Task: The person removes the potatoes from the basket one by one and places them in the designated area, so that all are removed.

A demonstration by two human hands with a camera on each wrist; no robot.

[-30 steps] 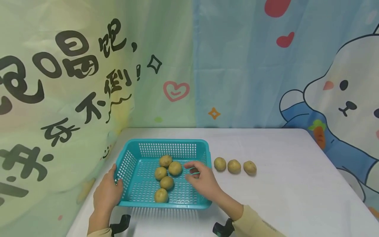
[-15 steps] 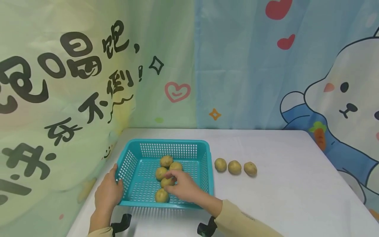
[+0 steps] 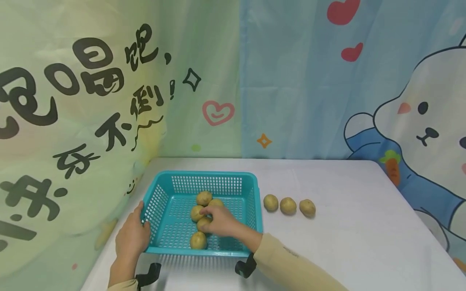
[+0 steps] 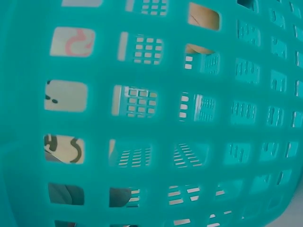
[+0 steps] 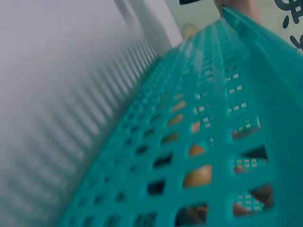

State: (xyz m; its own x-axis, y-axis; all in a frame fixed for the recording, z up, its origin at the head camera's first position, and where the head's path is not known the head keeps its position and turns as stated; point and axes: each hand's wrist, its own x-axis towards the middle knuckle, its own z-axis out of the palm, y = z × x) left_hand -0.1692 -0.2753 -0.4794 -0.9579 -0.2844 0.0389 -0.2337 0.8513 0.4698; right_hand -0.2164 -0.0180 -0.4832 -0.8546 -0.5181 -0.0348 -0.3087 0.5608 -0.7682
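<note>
A turquoise plastic basket [image 3: 207, 252] stands on the table with several potatoes in its middle. My left hand [image 3: 132, 234] grips its left rim, thumb over the inner side. Inside the basket my right hand [image 3: 222, 221] reaches over from the right, its thumb and fingers round a potato [image 3: 203, 225] that they partly cover. Close by lie another potato [image 3: 197, 213] to the left, one at the back [image 3: 204, 198] and one at the front [image 3: 198, 241]. A further potato [image 3: 217, 203] is half hidden behind the fingers. The perforated basket wall [image 4: 99, 123] fills the left wrist view.
Three potatoes, the nearest to the basket a round one [image 3: 271, 203], sit in a row on the white table [image 3: 346, 234] to its right. Behind the table hangs a printed curtain [image 3: 291, 81]. The right wrist view looks along the basket's front wall [image 5: 213, 94].
My right hand has moved left from the basket's right side, across to the potatoes, and its fingers have come round one. My left hand stays on the rim.
</note>
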